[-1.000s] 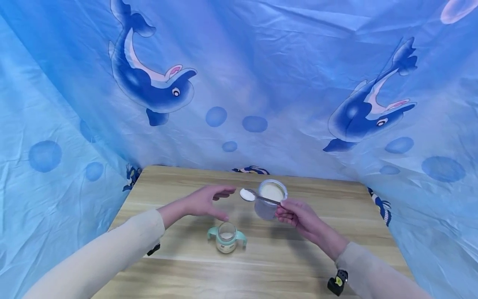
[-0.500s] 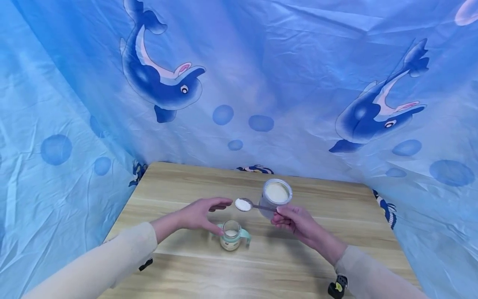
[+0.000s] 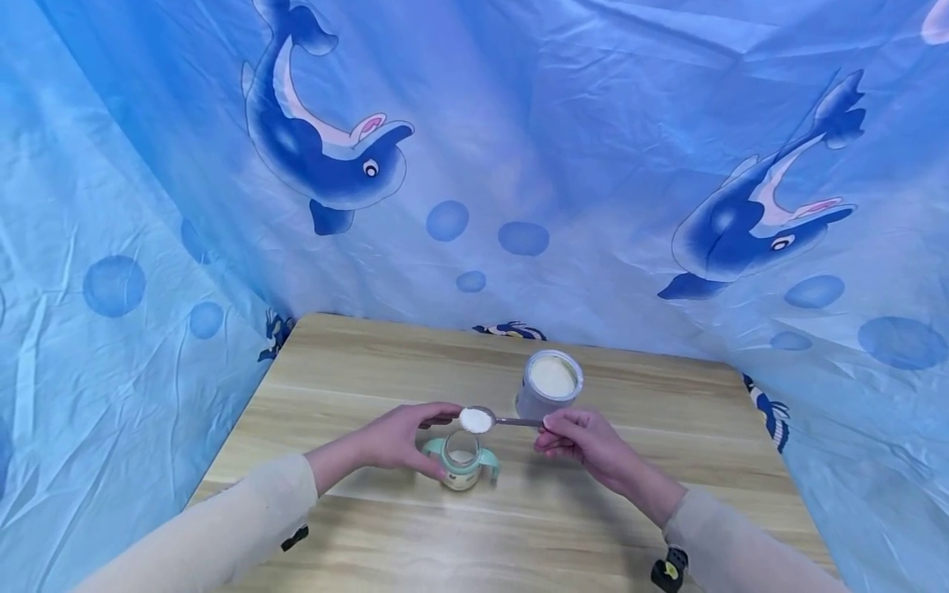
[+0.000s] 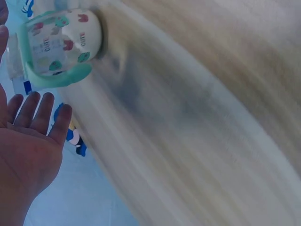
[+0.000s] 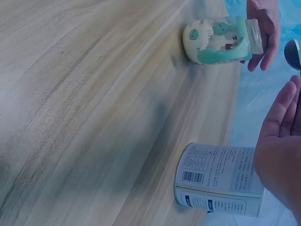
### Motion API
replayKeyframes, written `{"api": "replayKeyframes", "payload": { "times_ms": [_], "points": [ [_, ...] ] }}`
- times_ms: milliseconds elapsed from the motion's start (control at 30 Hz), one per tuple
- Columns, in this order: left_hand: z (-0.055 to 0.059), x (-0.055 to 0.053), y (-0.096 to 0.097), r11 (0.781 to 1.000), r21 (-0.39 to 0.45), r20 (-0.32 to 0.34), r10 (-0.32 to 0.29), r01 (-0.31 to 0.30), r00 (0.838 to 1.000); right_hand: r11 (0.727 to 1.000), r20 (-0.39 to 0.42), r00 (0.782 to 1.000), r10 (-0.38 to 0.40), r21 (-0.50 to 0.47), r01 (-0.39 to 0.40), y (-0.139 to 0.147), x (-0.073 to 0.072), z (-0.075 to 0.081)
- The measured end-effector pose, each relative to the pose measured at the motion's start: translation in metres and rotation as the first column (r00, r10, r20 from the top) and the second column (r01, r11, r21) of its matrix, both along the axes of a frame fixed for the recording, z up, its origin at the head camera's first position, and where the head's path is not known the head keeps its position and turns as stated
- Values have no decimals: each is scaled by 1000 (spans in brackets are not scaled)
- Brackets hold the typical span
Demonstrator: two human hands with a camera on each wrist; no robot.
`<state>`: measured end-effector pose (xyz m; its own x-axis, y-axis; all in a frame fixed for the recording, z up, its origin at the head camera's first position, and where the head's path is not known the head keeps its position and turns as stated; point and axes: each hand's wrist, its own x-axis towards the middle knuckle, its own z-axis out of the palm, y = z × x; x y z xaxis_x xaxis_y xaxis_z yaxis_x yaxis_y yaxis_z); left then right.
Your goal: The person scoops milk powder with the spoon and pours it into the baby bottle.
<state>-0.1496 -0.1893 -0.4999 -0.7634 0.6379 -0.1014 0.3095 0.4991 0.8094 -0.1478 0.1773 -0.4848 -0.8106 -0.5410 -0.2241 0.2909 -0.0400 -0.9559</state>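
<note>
My right hand [image 3: 589, 445] pinches the handle of a metal spoon [image 3: 511, 422], its bowl heaped with white powder [image 3: 475, 420]. The spoon bowl is held level just above the mouth of a small clear baby bottle [image 3: 461, 478] with mint-green handles and printed pictures. Pale contents fill the lower part of the bottle, which stands uncapped and upright on the table. Around its left side my left hand [image 3: 400, 438] is spread, thumb in front and fingers behind. In the left wrist view, those fingers [image 4: 40, 113] are extended beside the bottle's neck.
Behind the right hand stands an open can [image 3: 530, 403] of pale powder; the right wrist view shows its printed label and barcode. The wooden table [image 3: 356, 527] ends against a blue curtain [image 3: 474, 165] with dolphins.
The spoon of powder has moved from beside the can down and left to above the bottle. My left hand has lowered around the bottle's left side.
</note>
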Motion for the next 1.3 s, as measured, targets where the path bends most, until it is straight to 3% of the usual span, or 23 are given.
{"api": "replayKeyframes", "payload": {
  "times_ms": [267, 633, 867, 1300],
  "points": [
    [-17, 4, 4, 998, 53, -10, 20, -19, 1000, 996, -84, 996, 4, 90, 3, -5, 3, -2],
    [-34, 9, 8, 993, 91, -65, 83, -77, 994, 985, -116, 993, 6, 172, 14, -9, 0, -2],
    [-38, 11, 8, 989, 113, -44, 97, -92, 994, 968, -184, 982, 31, 252, 16, -11, -2, 5],
    [-41, 13, 12, 988, 97, -32, 124, -121, 992, 957, -240, 969, 63, 288, 9, -12, -5, 13]
  ]
}}
